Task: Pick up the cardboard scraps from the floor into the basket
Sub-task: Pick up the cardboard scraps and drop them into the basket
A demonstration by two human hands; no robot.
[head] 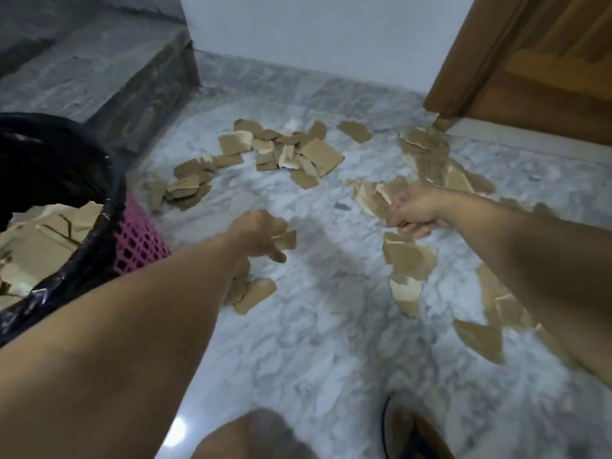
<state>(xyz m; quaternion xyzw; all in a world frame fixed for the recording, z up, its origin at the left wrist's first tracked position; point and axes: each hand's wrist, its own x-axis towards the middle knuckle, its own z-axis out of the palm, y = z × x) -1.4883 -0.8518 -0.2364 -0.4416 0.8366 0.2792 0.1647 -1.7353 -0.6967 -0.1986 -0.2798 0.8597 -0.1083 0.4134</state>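
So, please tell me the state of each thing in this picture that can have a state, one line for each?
Pink plastic mesh basket: upright, lined with a black plastic bag, partly filled with cardboard.
Brown torn cardboard scraps: many scattered on the grey marble floor.
Left hand: closed on a few scraps.
Right hand: fingers curled at scraps near the floor; grip unclear.
Brown wooden door: open or shut, cannot tell.

Both bare forearms reach forward and down, right of the basket (pixel 139 240). The left hand (pixel 256 235), nearer the basket, is curled closed around a few cardboard scraps (pixel 285 233). The right hand (pixel 414 210), well apart from it, pinches other scraps (pixel 374 202), fingers bent, wrist turned inward.
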